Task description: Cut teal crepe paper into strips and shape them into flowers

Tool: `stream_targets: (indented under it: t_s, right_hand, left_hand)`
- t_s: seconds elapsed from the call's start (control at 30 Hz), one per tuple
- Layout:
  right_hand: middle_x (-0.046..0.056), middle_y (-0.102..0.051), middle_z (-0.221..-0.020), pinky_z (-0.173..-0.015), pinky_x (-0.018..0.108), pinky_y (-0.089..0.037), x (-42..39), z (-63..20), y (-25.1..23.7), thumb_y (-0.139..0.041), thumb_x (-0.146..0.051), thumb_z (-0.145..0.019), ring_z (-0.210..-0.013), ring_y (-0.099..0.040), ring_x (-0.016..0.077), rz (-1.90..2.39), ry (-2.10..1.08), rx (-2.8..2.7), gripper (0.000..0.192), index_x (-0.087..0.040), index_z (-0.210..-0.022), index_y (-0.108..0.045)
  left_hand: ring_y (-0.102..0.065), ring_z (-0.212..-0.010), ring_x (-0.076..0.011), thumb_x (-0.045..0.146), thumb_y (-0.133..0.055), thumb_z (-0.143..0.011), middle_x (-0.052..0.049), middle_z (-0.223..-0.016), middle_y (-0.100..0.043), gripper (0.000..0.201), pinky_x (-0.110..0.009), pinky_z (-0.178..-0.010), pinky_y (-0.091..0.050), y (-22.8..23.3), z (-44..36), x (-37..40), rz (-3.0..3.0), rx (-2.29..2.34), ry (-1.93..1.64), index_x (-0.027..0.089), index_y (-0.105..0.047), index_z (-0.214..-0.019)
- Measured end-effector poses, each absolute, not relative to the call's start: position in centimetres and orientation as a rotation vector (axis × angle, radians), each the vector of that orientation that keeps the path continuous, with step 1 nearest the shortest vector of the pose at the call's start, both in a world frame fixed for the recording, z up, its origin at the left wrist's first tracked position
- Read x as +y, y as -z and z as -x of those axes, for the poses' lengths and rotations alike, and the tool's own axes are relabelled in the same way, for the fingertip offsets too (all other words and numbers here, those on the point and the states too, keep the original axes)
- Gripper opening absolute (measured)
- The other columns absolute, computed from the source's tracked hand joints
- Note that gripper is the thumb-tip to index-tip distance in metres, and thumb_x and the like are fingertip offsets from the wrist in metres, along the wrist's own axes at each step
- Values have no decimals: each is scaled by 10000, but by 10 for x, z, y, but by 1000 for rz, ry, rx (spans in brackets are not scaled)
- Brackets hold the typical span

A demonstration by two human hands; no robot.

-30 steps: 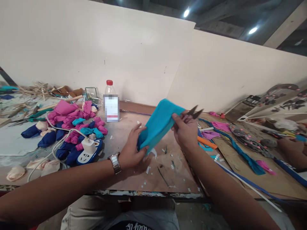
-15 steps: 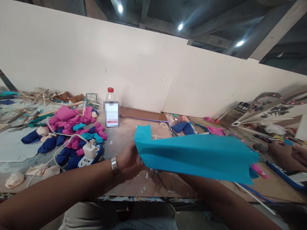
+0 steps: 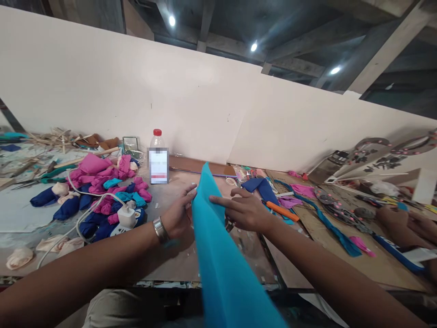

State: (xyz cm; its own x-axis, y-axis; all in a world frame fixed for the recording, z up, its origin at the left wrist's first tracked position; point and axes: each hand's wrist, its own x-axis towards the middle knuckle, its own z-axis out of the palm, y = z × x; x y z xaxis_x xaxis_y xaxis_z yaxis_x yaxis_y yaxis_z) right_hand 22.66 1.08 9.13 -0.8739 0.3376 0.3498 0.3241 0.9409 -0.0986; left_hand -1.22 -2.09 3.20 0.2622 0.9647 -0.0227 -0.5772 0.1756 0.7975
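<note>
A turquoise fabric sheet (image 3: 218, 246) hangs between the 2 hands and past the near edge, hiding part of the surface (image 3: 146, 262). The left hand (image 3: 178, 213) is clamped on its left edge; the right hand (image 3: 246, 210) lays its fingers against the other side, though whether it grips cannot be told. To the left, pink fabric bundles (image 3: 97, 166) crowd a power strip (image 3: 139, 215) with 1 white charger (image 3: 126, 217). A phone (image 3: 159, 167) stands before a red-capped bottle (image 3: 157, 139). An orange-handled cutter (image 3: 282, 211) lies right, near a co-worker's hands (image 3: 392, 221). Scraps litter the surface; behind rises a pale partition (image 3: 164, 86), under 3 ceiling lights (image 3: 254, 47).
</note>
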Motion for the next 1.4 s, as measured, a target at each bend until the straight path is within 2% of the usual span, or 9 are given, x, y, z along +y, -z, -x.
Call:
stream_targets:
  t_s: [0.2, 0.37, 0.5, 0.63, 0.77, 1.0, 1.17, 1.3, 1.4]
  right_hand:
    - [16, -622, -1422, -925, 537, -483, 43, -250, -99, -535, -233, -907, -905, -660, 259, 664, 272, -2693, 143, -281, -875, -667]
    - [95, -559, -1495, -929, 460, -486, 67, -265, -66, -534, -106, -819, -1080, -671, 278, 815, 347, -2738, 507, -210, -1305, -632]
    - [122, -603, -1439, -999, 412, -451, 80, -271, -35, -525, -81, -805, -1259, -592, 294, 1130, 79, -2678, 419, -173, -1165, -719]
    - [132, -759, -1056, -848, 328, -479, 89, -265, -19, -507, -208, -904, -985, -673, 250, 1576, -315, -2311, 265, -145, -978, -753]
    - [90, -730, -784, -676, 289, -444, 92, -251, -15, -412, -411, -992, -755, -648, 212, 1657, -408, -2209, 456, -130, -835, -735]
    - [80, -739, -867, -699, 271, -418, 79, -223, -11, -573, -496, -925, -825, -640, 213, 1583, -468, -2186, 375, -162, -908, -742]
    - [118, -739, -971, -658, 276, -377, 68, -215, -2, -700, -568, -816, -848, -651, 240, 1571, -473, -2235, 454, -159, -1011, -726]
    - [91, -715, -860, -608, 276, -310, 67, -213, 3, -707, -432, -811, -773, -616, 213, 1636, -395, -2236, 278, -159, -859, -685]
    - [60, -658, -766, -591, 275, -284, 72, -213, 2, -620, -350, -854, -708, -571, 181, 1689, -388, -2154, 207, -168, -757, -607]
  left_hand:
    - [-651, -1170, -308, 329, -824, -760, -106, -1483, -536, 727, -471, -956, -582, -44, 27, -2, -756, 737, -1306, 298, -499, -1409]
    - [-603, -1239, -333, 305, -841, -734, -145, -1555, -431, 894, -490, -955, -566, -30, 32, 11, -745, 1044, -1325, 323, -387, -1504]
    - [-565, -1272, -386, 278, -881, -658, -178, -1576, -398, 964, -484, -901, -570, -10, 34, 13, -830, 1202, -1222, 275, -413, -1502]
    - [-657, -1095, -353, 184, -848, -612, -159, -1478, -529, 1070, -439, -808, -575, 0, 34, 17, -893, 1222, -1192, 313, -347, -1548]
    - [-683, -925, -315, 140, -756, -644, -167, -1361, -612, 994, -419, -737, -562, -3, 32, 31, -1061, 1295, -1189, 279, -367, -1548]
    - [-575, -1267, -303, 107, -794, -631, -162, -1486, -518, 1002, -378, -973, -508, -13, 25, 52, -1069, 1228, -1423, 258, -341, -1512]
    - [-678, -1084, -332, 208, -869, -658, -170, -1296, -660, 1004, -438, -847, -567, 5, 21, 26, -919, 1108, -1268, 272, -303, -1486]
    - [-649, -1171, -348, 186, -913, -609, -173, -1335, -646, 922, -428, -885, -572, 22, 25, 13, -896, 1042, -1265, 249, -432, -1393]
    - [-638, -1206, -322, 200, -875, -679, -154, -1378, -623, 948, -437, -934, -568, 18, 27, 12, -874, 1072, -1287, 284, -344, -1460]
